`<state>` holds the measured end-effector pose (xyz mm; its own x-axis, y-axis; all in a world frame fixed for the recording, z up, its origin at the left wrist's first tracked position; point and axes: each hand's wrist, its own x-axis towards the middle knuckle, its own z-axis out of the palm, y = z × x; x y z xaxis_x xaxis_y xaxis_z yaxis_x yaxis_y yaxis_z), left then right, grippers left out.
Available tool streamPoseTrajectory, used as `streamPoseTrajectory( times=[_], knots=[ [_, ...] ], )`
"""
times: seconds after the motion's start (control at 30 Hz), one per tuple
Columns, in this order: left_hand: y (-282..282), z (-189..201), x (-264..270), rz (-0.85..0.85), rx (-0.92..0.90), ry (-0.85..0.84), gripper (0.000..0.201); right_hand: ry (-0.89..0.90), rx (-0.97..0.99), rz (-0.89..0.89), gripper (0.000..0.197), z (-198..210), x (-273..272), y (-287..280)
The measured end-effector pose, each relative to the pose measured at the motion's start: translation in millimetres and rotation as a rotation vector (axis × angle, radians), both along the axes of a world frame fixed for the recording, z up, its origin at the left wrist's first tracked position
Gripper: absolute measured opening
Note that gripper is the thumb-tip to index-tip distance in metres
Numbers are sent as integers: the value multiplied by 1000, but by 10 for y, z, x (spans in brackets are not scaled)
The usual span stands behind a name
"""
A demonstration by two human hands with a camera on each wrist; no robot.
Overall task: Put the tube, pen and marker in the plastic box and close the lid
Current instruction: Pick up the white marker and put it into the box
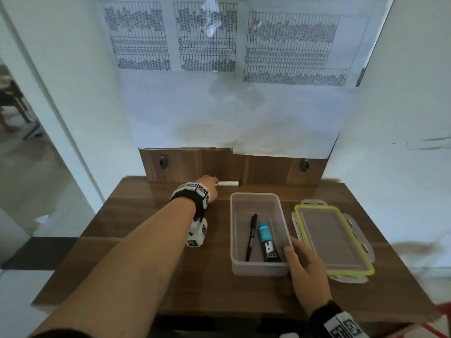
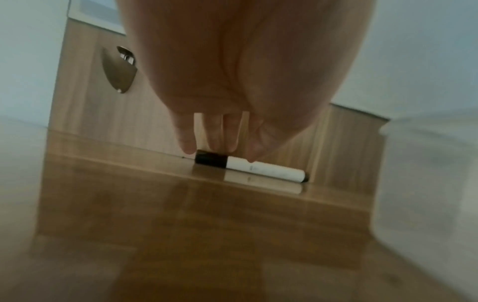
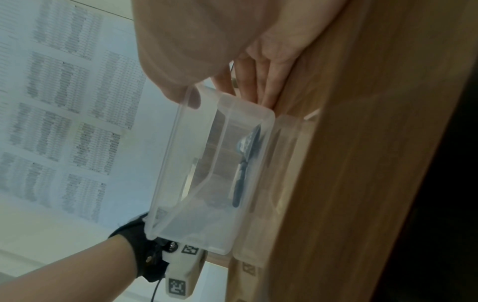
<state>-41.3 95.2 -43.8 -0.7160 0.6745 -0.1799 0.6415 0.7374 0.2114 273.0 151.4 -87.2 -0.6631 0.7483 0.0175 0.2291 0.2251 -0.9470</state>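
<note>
The white marker with a black cap [image 1: 229, 183] [image 2: 264, 168] lies on the wooden table [image 1: 146, 240] against the back panel. My left hand [image 1: 208, 185] [image 2: 225, 150] reaches down onto it. Straight fingertips touch the cap and the thumb tip touches the white barrel. The clear plastic box [image 1: 255, 195] [image 3: 232, 224] stands open, with the black pen [image 1: 251, 236] and the blue-capped tube [image 1: 267, 242] lying inside. My right hand [image 1: 305, 267] [image 3: 225, 96] grips its near right corner, thumb over the rim. The yellow-sealed lid [image 1: 334, 240] lies to the right of the box.
An upright wooden back panel [image 1: 195, 164] with two dark hooks closes off the table's far edge. Above it hang paper sheets with printed tables. White walls stand on both sides, and an open doorway shows at the left.
</note>
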Motion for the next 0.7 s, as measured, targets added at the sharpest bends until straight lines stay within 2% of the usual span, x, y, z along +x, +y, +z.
streamPoseTrajectory(
  times=[0.1, 0.2, 0.3, 0.37, 0.5, 0.63, 0.7],
  knots=[
    [-20, -140, -123, 12, -50, 74, 53, -13, 2, 4, 25, 20, -15, 2],
    [-47, -172, -160, -9, -87, 176, 41, -19, -1, 6, 25, 34, -19, 11],
    [-143, -109, -109, -32, -120, 194, 33, -14, -20, -7, 25, 20, -15, 10],
    [-215, -42, -63, -22, -36, 161, 33, -4, -25, -14, 25, 21, -1, -6],
    [-310, 238, 232, -19, 288, 118, 26, -1, -5, -2, 25, 18, 17, -5],
    [-319, 570, 784, -196, 399, 67, 31, 10, -14, 19, 25, 28, 39, -19],
    [-295, 633, 1019, -258, 390, 2, 33, 24, -22, 10, 24, 29, 44, -31]
  ],
)
